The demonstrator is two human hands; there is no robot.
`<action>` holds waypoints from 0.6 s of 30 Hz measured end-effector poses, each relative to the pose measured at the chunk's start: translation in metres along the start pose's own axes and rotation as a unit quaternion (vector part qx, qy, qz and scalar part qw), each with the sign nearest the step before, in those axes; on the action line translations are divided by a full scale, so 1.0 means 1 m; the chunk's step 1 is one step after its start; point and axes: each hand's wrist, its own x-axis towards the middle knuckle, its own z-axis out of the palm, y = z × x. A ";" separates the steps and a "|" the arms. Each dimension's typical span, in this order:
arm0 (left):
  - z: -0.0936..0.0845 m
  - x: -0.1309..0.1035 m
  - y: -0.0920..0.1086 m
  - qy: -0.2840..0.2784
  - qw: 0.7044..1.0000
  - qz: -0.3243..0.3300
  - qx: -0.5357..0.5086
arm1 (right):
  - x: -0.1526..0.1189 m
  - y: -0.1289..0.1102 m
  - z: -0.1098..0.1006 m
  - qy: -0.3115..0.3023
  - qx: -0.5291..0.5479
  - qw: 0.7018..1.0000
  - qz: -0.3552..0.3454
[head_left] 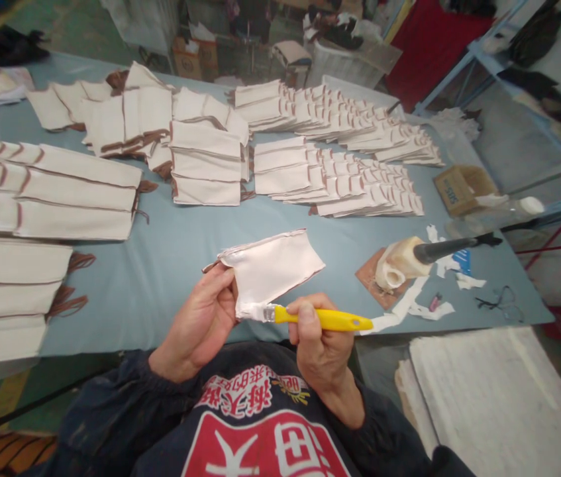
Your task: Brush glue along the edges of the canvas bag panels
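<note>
My left hand [201, 321] grips one end of a cream-coloured fabric panel [277, 268] with brown edging, thumb on top and fingers beneath. The panel is tilted over the table in front of me. In my right hand [322, 344] is a paintbrush [327, 318] with a yellow handle, held between thumb and fingers. Its white-coated bristles touch the panel's near edge, close to my left fingers. To the right, a whitish glue-crusted container [399, 262] stands on a brown square board [372, 281], with a dark-handled tool resting on it.
Stacks of similar cream panels lie at the left [76, 192], the back centre [205, 162] and the back right [340, 172] of the blue-grey table [161, 291]. A cardboard box [463, 189], a clear bottle [501, 215] and white scraps [399, 308] are at the right. A blue metal rack [503, 56] stands beyond.
</note>
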 end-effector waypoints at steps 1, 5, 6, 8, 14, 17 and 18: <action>0.000 -0.001 -0.001 -0.004 1.000 0.007 0.002 | 0.002 0.000 -0.002 0.006 -0.011 1.000 0.002; -0.002 -0.002 -0.002 -0.003 1.000 0.023 0.005 | 0.012 -0.007 -0.011 0.046 -0.090 0.995 -0.009; -0.001 -0.002 -0.001 0.004 1.000 0.019 0.001 | 0.014 -0.010 -0.014 0.057 -0.108 0.992 -0.015; 0.000 -0.002 0.003 0.023 1.000 -0.002 -0.015 | 0.016 -0.016 -0.016 0.071 -0.122 0.990 -0.025; 0.009 0.000 0.022 0.090 0.988 -0.102 -0.077 | 0.018 -0.017 -0.012 0.196 -0.015 0.978 -0.065; 0.011 0.006 0.029 0.087 0.983 -0.137 -0.086 | 0.016 -0.012 -0.007 0.177 0.018 0.978 -0.110; 0.011 0.008 0.031 0.085 0.982 -0.146 -0.090 | 0.015 -0.012 -0.006 0.151 0.043 0.981 -0.116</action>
